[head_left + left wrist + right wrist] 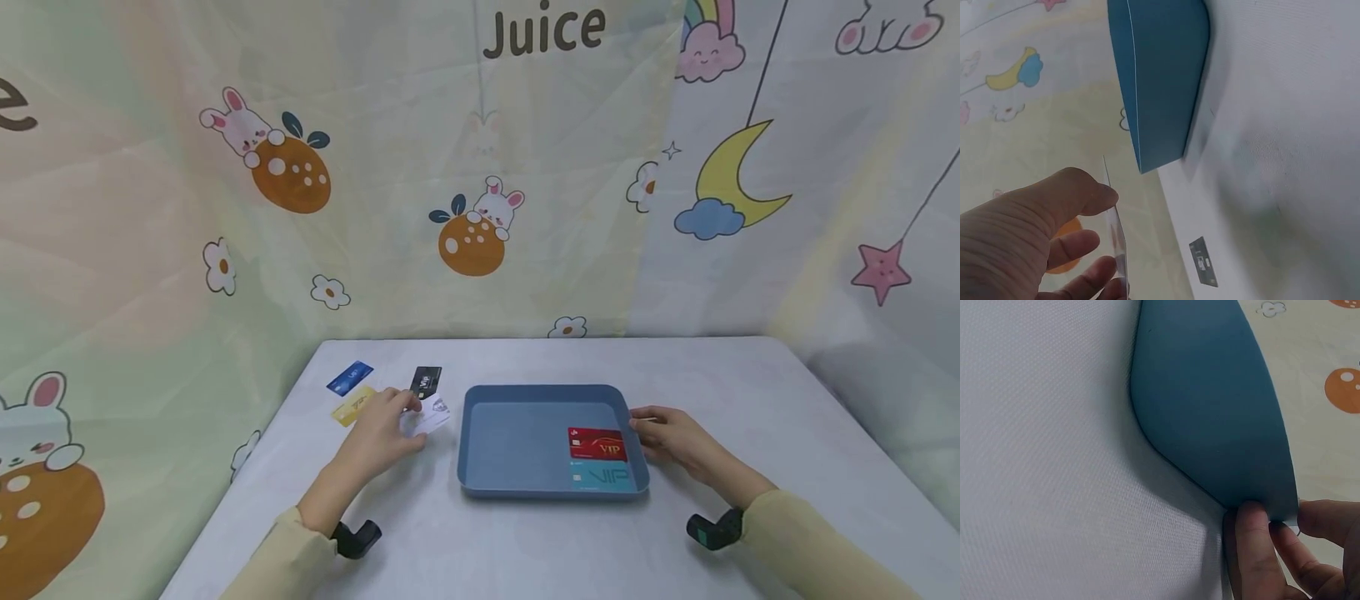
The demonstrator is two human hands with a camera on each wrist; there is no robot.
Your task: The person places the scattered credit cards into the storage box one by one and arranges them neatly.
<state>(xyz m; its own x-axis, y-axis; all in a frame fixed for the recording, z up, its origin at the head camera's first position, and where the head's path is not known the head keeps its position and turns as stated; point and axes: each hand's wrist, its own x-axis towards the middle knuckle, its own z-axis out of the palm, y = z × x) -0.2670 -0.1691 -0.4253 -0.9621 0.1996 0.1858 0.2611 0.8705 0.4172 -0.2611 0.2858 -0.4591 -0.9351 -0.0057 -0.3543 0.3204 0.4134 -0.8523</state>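
Note:
A white card with a grey print is pinched between the thumb and fingers of my left hand, edge-on and raised off the table in the left wrist view. To its right lies the blue rectangular tray; inside, at its right end, are a red VIP card and a teal VIP card. My right hand holds the tray's right wall at the rim, its fingertips against the outer side. Close by the left hand lie a black VIP card and a yellow card.
A blue card lies at the table's far left, beyond the yellow one. The white-covered table ends at a printed cloth backdrop. Each wrist wears a small black camera, such as the left one.

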